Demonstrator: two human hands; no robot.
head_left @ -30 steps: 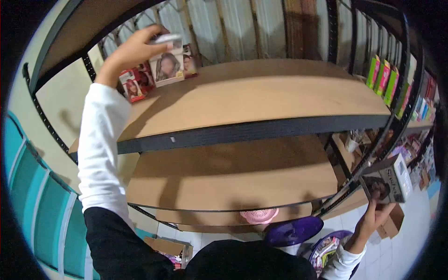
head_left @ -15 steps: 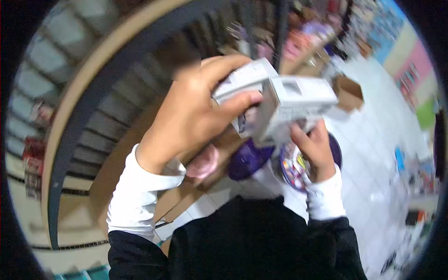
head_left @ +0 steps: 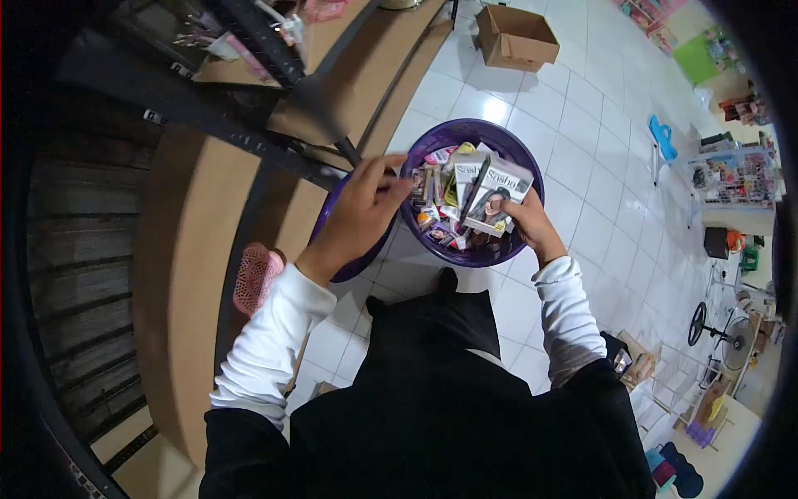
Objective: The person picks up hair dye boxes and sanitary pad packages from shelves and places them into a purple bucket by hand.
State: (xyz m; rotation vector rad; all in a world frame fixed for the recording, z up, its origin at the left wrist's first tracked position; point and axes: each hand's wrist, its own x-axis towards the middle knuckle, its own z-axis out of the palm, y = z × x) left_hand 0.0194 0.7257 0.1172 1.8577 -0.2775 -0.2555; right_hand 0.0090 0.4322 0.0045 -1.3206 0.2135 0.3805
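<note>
My right hand grips a small white box printed "Sasha" with a portrait, thumb across its front. It is above a purple bucket full of small colourful packages. A similar white Sasha box lies just behind the held one, partly covered by it. At the bucket's left rim is my left hand, fingers loosely curved and apart, with nothing in them. Beneath that hand a second purple container shows in part, mostly hidden by the wrist and the first bucket.
Brown shelving with dark metal posts rises close on my left. On it sit pink perforated baskets. An open cardboard box stands on the tiled floor ahead. Farther right are a blue dustpan, a wire rack and a fan.
Both hands have come down from chest height, where they held white boxes, to the bucket. The left hand has let go. My view has swung downward to the floor.
</note>
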